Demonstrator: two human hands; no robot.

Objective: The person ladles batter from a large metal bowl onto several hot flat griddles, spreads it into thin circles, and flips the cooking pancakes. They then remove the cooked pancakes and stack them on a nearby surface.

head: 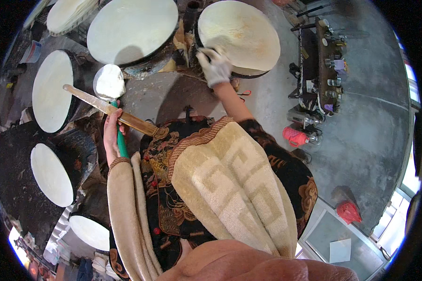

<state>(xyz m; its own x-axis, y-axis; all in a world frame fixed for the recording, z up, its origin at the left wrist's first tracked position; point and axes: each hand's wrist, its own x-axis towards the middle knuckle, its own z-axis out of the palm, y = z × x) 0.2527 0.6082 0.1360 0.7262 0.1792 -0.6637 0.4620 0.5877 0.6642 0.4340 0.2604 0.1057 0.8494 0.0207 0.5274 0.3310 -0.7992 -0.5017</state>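
Observation:
My left hand [113,128] grips a green-handled ladle [121,142] together with a flat wooden spatula [91,100], the two crossing in my fingers. The ladle's round bowl [109,81] looks bright white; whether that is batter or glare is unclear. My right hand [215,68], in a whitish glove, is at the lower left edge of a thin round pancake [244,33]. Its fingers are curled and blurred, so any grip on the edge cannot be made out. Pale brown patches mark this pancake, and a dark griddle rim [255,75] shows below it.
More pale round sheets on dark griddles curve round my left: a large one [133,28], others [52,91] [52,175] and a low one [89,232]. Layered sheets [70,14] lie at the top left. A narrow bench [323,66] with jars and a red thermos [295,136] stand right.

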